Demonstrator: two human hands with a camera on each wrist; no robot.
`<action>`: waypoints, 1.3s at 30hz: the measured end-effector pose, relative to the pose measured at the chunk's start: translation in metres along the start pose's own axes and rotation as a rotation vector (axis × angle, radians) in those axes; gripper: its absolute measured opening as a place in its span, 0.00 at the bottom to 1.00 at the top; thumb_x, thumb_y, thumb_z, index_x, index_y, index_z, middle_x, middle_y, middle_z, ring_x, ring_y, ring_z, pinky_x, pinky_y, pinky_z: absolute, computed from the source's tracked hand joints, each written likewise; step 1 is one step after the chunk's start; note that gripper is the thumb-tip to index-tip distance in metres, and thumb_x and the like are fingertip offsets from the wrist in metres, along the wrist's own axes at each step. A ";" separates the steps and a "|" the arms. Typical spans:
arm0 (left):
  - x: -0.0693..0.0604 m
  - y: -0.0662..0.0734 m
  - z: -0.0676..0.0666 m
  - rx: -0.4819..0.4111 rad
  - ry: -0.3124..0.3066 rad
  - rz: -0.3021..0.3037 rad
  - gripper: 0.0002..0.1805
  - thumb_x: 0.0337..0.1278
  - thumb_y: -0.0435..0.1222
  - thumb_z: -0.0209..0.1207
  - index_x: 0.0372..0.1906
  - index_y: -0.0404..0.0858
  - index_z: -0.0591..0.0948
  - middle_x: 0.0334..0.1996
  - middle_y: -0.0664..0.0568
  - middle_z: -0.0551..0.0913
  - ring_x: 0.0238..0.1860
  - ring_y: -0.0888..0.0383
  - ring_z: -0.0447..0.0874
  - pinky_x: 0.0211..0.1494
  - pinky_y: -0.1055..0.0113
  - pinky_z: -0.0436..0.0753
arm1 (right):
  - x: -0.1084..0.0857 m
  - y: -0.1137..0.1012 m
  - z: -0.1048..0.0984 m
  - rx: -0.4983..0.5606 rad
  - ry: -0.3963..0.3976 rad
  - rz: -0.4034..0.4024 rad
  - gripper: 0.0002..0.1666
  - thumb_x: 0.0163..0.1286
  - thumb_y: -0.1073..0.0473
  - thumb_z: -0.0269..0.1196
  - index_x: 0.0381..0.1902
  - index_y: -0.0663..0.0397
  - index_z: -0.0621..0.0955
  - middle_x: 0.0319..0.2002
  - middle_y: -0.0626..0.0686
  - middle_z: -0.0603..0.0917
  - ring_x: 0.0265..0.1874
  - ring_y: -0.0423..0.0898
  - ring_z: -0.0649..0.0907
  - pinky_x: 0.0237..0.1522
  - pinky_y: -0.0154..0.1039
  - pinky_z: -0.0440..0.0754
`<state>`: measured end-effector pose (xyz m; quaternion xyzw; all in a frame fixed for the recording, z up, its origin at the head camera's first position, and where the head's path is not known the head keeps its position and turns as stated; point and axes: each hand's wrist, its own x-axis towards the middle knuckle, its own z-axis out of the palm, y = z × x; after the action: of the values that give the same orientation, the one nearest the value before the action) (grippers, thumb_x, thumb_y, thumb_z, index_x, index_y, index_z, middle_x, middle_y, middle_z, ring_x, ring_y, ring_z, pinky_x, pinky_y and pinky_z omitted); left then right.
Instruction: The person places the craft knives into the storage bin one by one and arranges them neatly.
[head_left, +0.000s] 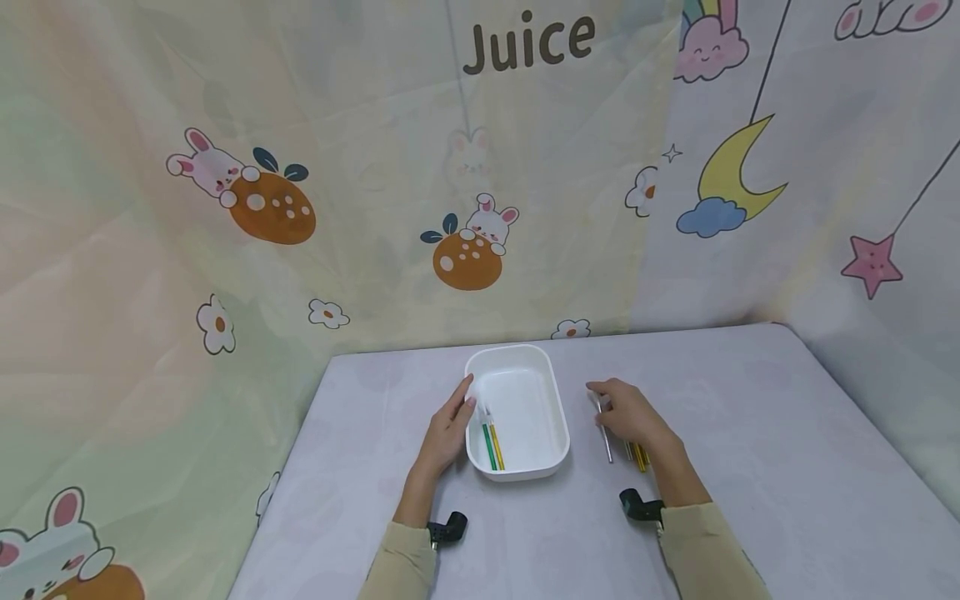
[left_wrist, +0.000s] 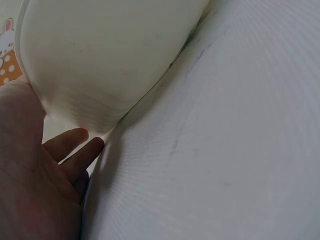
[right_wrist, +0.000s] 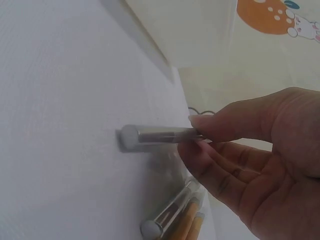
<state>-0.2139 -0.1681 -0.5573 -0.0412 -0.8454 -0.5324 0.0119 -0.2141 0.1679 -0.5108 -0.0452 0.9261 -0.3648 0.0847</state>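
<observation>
A white tray [head_left: 525, 417] stands on the table, with a green pen [head_left: 489, 447] and a yellow pen [head_left: 497, 447] side by side at its left. My left hand [head_left: 444, 435] holds the tray's left side; its thumb goes over the rim, the tip hidden in the left wrist view, and its fingers [left_wrist: 82, 155] lie by the outer wall. To the right of the tray, my right hand [head_left: 633, 414] pinches a silver pen [right_wrist: 155, 136] between thumb and fingers, its grey end near the tabletop. Below that hand lie another silver pen [right_wrist: 167, 212] and yellow-orange pens [right_wrist: 187, 220].
The table [head_left: 750, 433] has a pale cloth on it. Behind it hangs a printed curtain [head_left: 375, 167] with rabbits and oranges. A black wrist device [head_left: 447, 528] sits on the left cuff, and another black device [head_left: 640, 506] on the right.
</observation>
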 end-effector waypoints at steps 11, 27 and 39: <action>0.000 -0.001 0.000 -0.007 -0.002 0.007 0.27 0.78 0.60 0.47 0.77 0.73 0.64 0.80 0.70 0.61 0.82 0.60 0.57 0.84 0.49 0.60 | 0.001 -0.002 -0.001 0.042 0.085 -0.047 0.33 0.68 0.70 0.67 0.71 0.59 0.76 0.62 0.64 0.79 0.43 0.52 0.82 0.35 0.38 0.86; 0.000 -0.001 -0.001 -0.003 -0.002 0.010 0.26 0.79 0.58 0.47 0.77 0.73 0.63 0.80 0.68 0.62 0.82 0.59 0.58 0.84 0.50 0.60 | -0.001 -0.013 -0.003 0.193 0.192 -0.094 0.32 0.73 0.64 0.65 0.73 0.48 0.75 0.68 0.58 0.78 0.51 0.56 0.84 0.42 0.44 0.91; -0.001 -0.001 -0.002 -0.010 -0.009 0.010 0.27 0.79 0.59 0.47 0.78 0.73 0.63 0.80 0.69 0.61 0.82 0.58 0.57 0.84 0.48 0.60 | -0.002 -0.023 -0.002 0.261 0.226 -0.182 0.34 0.72 0.64 0.67 0.74 0.48 0.74 0.69 0.57 0.77 0.49 0.52 0.86 0.41 0.35 0.89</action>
<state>-0.2132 -0.1699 -0.5572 -0.0477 -0.8424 -0.5366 0.0106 -0.2122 0.1528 -0.4930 -0.0762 0.8667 -0.4907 -0.0481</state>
